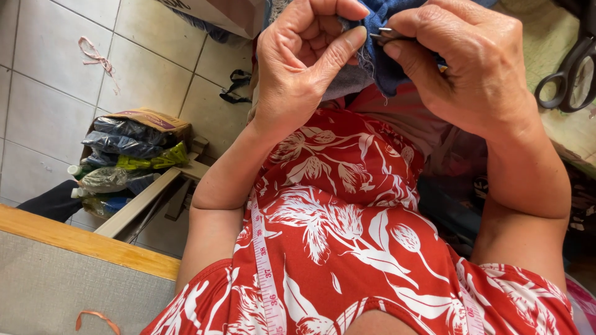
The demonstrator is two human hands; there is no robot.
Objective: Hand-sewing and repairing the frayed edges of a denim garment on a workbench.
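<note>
- My left hand (304,62) is curled, thumb and forefinger pressed together on the frayed edge of a piece of dark blue denim cloth (382,59).
- My right hand (472,68) pinches a small thin metal tool (388,34) between thumb and forefinger, its tip lying against the cloth just where my left thumb ends; I cannot tell what kind of tool it is.
- The denim bunches between both grips and hangs a little below them, with a grey layer of fabric (347,80) just under my left fingers.
- Below my hands lies my lap in a red dress with white flower print (347,205), and a white measuring tape (264,267) runs down it under my left forearm.
- Right of my right hand, a pair of black-handled scissors (568,74) rests on a pale green patterned surface (546,31).
- Well left of my left hand, an open cardboard box of plastic-wrapped bundles (130,149) sits on the tiled floor (49,124) beside a wooden stool (155,198).
- A pink scrap of ribbon (93,56) lies on the tiles farther left.
</note>
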